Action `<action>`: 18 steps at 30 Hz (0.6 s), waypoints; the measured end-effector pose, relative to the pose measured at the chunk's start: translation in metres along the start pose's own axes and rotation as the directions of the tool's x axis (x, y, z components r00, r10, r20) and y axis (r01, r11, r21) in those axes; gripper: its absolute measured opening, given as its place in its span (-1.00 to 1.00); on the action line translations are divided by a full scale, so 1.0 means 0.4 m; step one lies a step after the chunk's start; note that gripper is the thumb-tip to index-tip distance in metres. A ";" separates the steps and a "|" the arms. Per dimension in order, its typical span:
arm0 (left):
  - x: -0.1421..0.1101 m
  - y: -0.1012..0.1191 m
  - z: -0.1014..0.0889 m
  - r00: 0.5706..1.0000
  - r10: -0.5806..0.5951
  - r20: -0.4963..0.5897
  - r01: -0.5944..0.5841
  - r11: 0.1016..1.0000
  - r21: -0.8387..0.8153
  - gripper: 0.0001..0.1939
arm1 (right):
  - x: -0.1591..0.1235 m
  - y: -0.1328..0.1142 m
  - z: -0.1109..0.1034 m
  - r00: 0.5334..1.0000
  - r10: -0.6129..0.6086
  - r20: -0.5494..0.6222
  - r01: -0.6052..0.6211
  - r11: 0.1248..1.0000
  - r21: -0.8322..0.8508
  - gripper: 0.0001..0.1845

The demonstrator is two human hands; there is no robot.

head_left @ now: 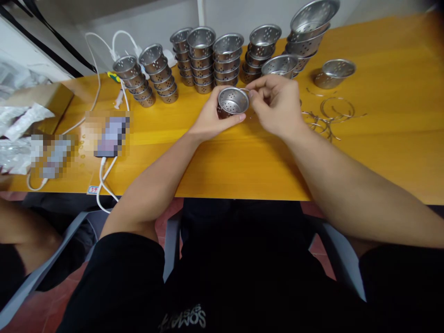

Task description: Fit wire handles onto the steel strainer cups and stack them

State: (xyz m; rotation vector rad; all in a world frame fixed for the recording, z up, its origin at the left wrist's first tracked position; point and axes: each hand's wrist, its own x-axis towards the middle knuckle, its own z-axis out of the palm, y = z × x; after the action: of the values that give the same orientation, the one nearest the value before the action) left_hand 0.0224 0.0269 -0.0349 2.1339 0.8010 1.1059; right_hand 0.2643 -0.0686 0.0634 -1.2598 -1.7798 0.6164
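Observation:
My left hand (217, 115) is wrapped round a small perforated metal cup (233, 101), its mouth tilted toward me. At the cup's right rim, my right hand (275, 104) pinches a thin piece of metal wire (244, 89) between thumb and fingertips. One end of the wire meets the rim; whether it is hooked in a hole cannot be made out. Right of my right hand lie several loose curved wires (326, 122) on the table. A single perforated cup (335, 74) stands beyond them.
Stacks of perforated metal cups (227, 60) line the back of the wooden table (239, 162), with a taller stack of wider ones (307, 39) at right. Phones (113, 136) with white cables lie at left, near a cardboard box (52, 104). Another person's arm (27, 226) shows at lower left.

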 end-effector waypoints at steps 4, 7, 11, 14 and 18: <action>-0.008 -0.004 -0.004 0.998 0.056 0.021 -0.055 0.998 -0.016 0.30 | -0.002 -0.006 -0.001 1.000 -0.020 0.017 0.020 1.000 0.011 -0.62; -0.012 -0.009 0.001 0.992 0.122 0.029 -0.122 0.992 -0.020 0.27 | -0.001 -0.007 0.000 1.000 -0.020 0.015 0.019 1.000 0.017 -0.62; -0.017 0.008 0.006 0.996 0.079 0.043 -0.080 0.997 0.025 0.07 | -0.001 -0.010 0.000 0.999 -0.032 0.005 0.032 0.999 0.041 -0.64; -0.017 0.029 -0.003 0.999 0.033 0.036 -0.033 0.999 0.024 0.03 | -0.004 -0.015 -0.002 1.000 -0.018 -0.009 0.018 0.999 0.038 -0.68; -0.010 0.054 -0.022 1.000 0.009 0.006 -0.010 0.998 0.063 0.09 | -0.010 -0.019 -0.003 0.999 0.036 -0.026 -0.038 0.998 -0.043 -0.56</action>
State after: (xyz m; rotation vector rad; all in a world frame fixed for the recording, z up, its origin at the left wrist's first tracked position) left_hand 0.0179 0.0122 -0.0169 2.1940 0.8344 1.0928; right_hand 0.2618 -0.0751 0.0685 -1.3271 -1.7609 0.5827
